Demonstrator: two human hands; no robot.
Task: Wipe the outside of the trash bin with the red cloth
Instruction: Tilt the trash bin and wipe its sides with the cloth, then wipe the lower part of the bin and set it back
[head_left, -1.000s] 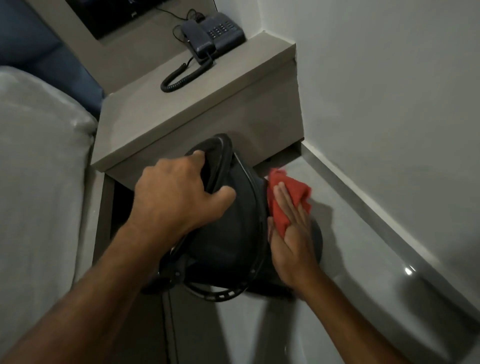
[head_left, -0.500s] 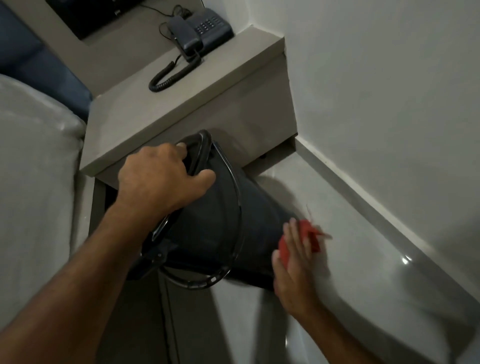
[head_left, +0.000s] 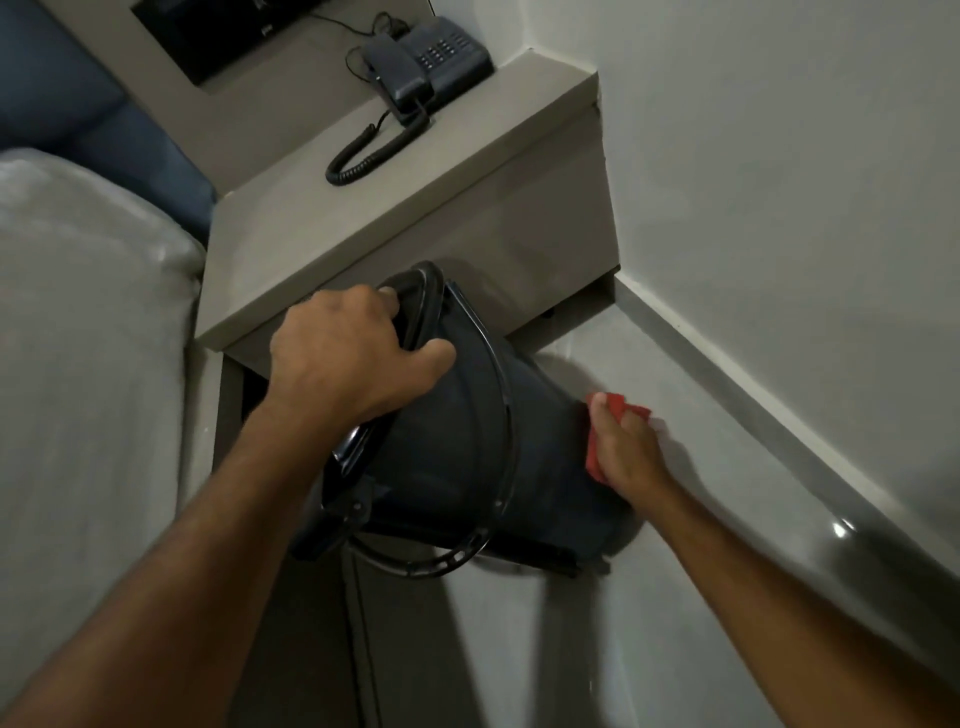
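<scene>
Black trash bin (head_left: 452, 447) unlabelled, red cloth (head_left: 615, 410) plain

The room is dim. A gray nightstand (head_left: 395, 208) sits in the corner, and its top is a flat surface. A dark phone (head_left: 426, 62) with a curly cord (head_left: 363, 156) rests on it, near the back. Behind the phone there is a dark panel (head_left: 218, 36) set in a gray frame. A plain white wall (head_left: 779, 182) runs along the right side, with a gray strip (head_left: 753, 395) along its bottom. The floor (head_left: 571, 649) is pale and shiny, and a small spot of light (head_left: 837, 529) glints on it. On the left is a bed (head_left: 78, 364) with light covers, and something blue (head_left: 93, 119) is behind it.
</scene>
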